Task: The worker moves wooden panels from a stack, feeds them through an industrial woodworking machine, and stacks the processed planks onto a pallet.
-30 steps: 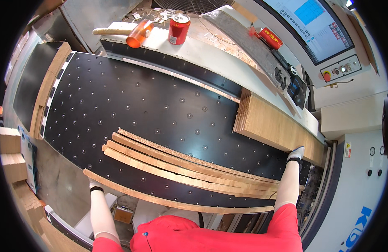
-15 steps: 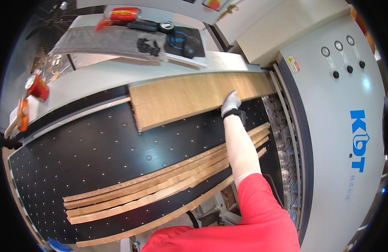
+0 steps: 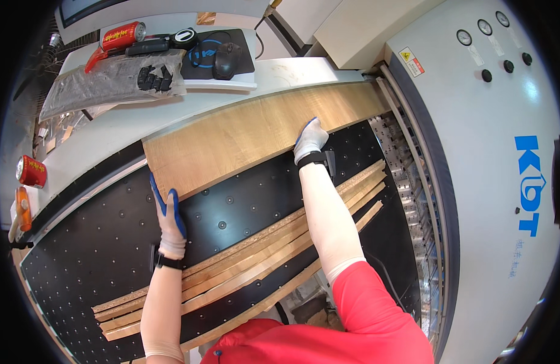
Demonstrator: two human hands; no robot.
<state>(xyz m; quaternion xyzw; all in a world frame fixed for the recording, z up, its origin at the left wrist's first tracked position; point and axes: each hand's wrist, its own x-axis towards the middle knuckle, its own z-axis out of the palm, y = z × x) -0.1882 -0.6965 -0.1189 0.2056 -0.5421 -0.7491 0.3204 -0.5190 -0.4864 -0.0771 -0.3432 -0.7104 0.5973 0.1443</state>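
A long wood-grain board (image 3: pixel 249 130) lies along the far side of a black worktable (image 3: pixel 231 209) dotted with small studs. My right hand (image 3: pixel 311 141), in a white glove with blue showing at the fingers, grips the board's near edge; its lower fingers are hidden. At the board's near left corner is my left hand (image 3: pixel 171 221), gloved in white and blue. Its thumb and fingers are spread apart, with the corner between them. Several narrow wood strips (image 3: pixel 243 267) lie side by side on the worktable, nearer to me, passing under both forearms.
A large grey machine (image 3: pixel 474 170) with gauges and knobs stands at right. Behind the board, a pale ledge (image 3: pixel 292 71) holds a mouse (image 3: pixel 227 60), a red can (image 3: pixel 123 36) and a plastic-wrapped bundle (image 3: pixel 110 85). Another red can (image 3: pixel 31 171) and an orange-handled tool (image 3: pixel 23 209) sit far left.
My left hand has come into view and reached the board's left corner. My right hand stays at the near edge. The view has shifted; I cannot tell whether the board moved.
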